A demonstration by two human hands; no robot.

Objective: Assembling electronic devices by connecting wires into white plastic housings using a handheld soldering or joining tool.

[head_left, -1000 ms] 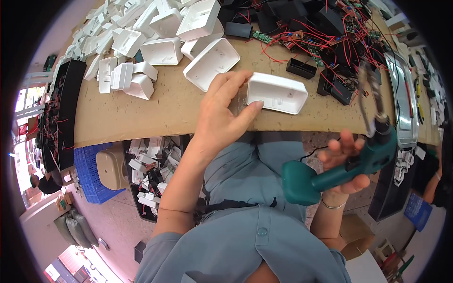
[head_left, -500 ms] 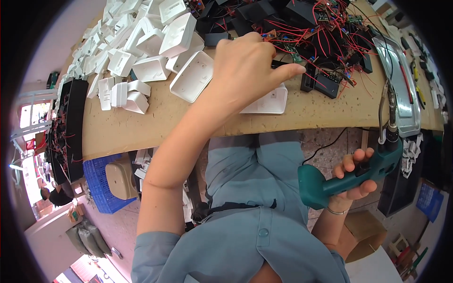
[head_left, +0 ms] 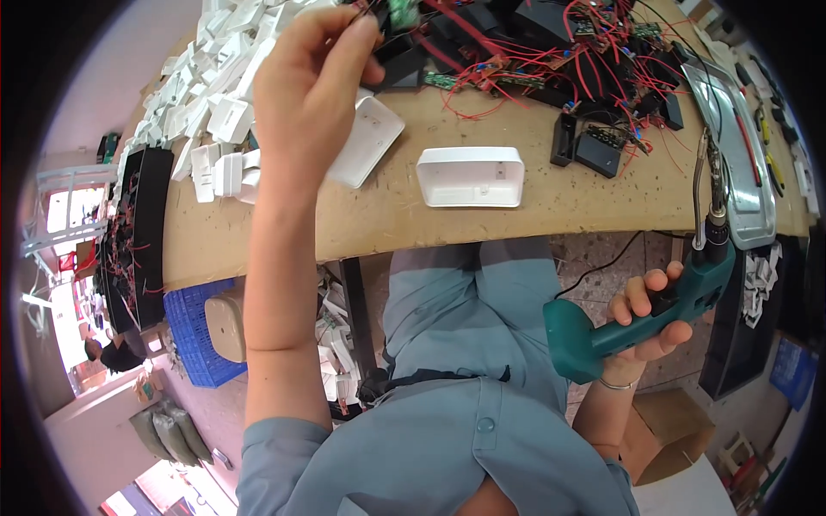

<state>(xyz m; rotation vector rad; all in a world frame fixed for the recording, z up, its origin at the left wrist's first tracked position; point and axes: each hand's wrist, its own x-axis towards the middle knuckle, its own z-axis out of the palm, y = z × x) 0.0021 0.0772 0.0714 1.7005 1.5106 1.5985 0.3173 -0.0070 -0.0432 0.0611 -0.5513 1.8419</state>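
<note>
My left hand is raised over the far side of the table. Its thumb and fingers pinch a dark piece at the edge of a blurred green circuit board with red wires; the exact grip is hard to make out. On the near table stands an open white plastic box, its hollow side toward me. Another white box lies tilted beside my left wrist. Off the table's edge at right, my right hand is closed round the handle of a teal cordless drill, its metal shaft pointing away.
White plastic housings are heaped at far left. Black cases with red wires pile up at far right, two black boxes in front. A metal tray lies rightmost. Below the table at left stands a blue crate.
My left hand has moved left from above the white box, uncovering it, and now pinches the wired board piece. The nearby white box is partly hidden. My right hand stays put with the drill.
</note>
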